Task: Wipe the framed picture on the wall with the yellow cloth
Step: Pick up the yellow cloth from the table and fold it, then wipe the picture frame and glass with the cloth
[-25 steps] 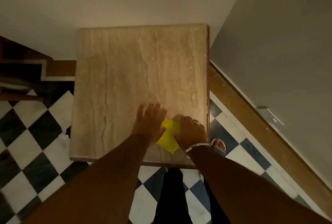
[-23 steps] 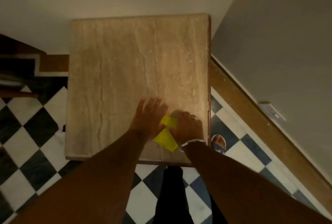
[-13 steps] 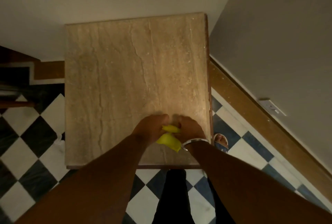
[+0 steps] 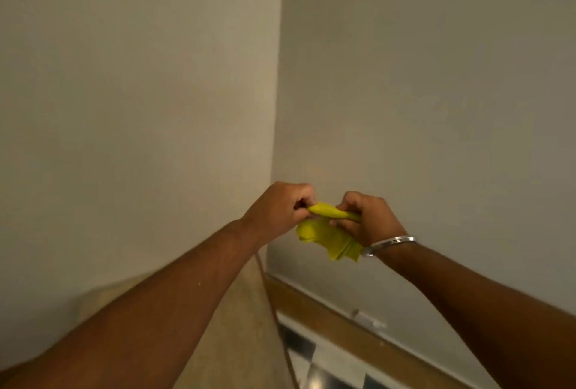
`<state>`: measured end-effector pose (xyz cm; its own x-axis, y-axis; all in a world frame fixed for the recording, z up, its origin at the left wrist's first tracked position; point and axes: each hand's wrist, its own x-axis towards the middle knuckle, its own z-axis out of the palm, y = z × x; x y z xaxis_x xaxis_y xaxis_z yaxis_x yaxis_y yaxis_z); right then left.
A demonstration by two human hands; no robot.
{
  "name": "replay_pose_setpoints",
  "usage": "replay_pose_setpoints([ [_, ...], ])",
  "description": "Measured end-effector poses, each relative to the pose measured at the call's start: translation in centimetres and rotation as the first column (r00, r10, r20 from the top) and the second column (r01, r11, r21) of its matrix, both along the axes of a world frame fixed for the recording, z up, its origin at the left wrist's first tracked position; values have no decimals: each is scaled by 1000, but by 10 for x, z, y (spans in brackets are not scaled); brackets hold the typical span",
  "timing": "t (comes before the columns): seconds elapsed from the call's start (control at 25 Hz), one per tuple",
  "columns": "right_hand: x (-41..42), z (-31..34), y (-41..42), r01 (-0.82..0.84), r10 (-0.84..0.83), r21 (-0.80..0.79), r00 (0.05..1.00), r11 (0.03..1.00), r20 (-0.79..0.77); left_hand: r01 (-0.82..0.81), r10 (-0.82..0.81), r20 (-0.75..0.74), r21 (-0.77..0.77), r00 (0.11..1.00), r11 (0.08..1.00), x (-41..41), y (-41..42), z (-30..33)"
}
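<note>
The yellow cloth (image 4: 327, 234) is bunched up and held in the air between both hands, in front of the wall corner. My left hand (image 4: 277, 211) pinches its upper left end. My right hand (image 4: 366, 218), with a silver bangle on the wrist, grips its right side, and a folded part hangs below the fingers. No framed picture is in view; only bare beige walls show.
The corner of two plain walls (image 4: 277, 108) fills most of the view. The beige stone table top (image 4: 243, 326) lies below my arms. A wooden skirting board (image 4: 343, 326) and checkered floor tiles (image 4: 311, 363) show at the lower right.
Both hands lifted the yellow cloth off the table and raised it. My view swung up from the table top to the wall corner.
</note>
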<state>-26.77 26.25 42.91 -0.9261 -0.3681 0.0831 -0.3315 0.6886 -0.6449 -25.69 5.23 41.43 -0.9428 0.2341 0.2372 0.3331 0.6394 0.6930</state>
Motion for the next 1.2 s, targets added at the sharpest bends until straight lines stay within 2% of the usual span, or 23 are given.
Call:
replay_pose_setpoints([
  [0.12, 6, 135, 72, 139, -141, -24, 964, 990, -224, 168, -159, -154, 43, 975, 985, -29, 72, 137],
  [0.2, 14, 214, 121, 195, -187, -20, 904, 981, -385, 242, -203, -245, 145, 948, 959, -37, 124, 216],
  [0.28, 30, 288, 173, 248, -215, -8, 820, 969, -530, 330, -249, -295, 267, 923, 906, -35, 179, 291],
  [0.4, 54, 392, 254, 352, -240, 3, 644, 936, -726, 456, -320, -381, 351, 868, 818, -24, 269, 391],
  [0.6, 92, 526, 368, 473, -249, -6, 453, 881, -856, 581, -312, -522, 500, 794, 642, 2, 400, 520],
  [0.68, 96, 563, 398, 478, -224, -24, 365, 878, -903, 622, -308, -555, 567, 773, 540, 1, 435, 557],
  [0.76, 93, 591, 412, 455, -241, -94, 278, 885, -930, 623, -282, -564, 619, 776, 477, -2, 453, 587],
  [0.84, 85, 615, 416, 472, -235, -132, 166, 872, -958, 595, -201, -578, 650, 791, 473, -8, 461, 615],
  [0.96, 62, 638, 412, 536, -179, -130, 40, 834, -983, 554, -85, -606, 649, 791, 521, -28, 465, 647],
  [1.08, 29, 649, 400, 603, -156, -149, -41, 784, -987, 581, -72, -668, 583, 741, 568, -60, 459, 665],
  [1.2, 2, 650, 390, 689, -154, -204, -134, 695, -979, 575, -67, -750, 444, 658, 687, -83, 451, 676],
])
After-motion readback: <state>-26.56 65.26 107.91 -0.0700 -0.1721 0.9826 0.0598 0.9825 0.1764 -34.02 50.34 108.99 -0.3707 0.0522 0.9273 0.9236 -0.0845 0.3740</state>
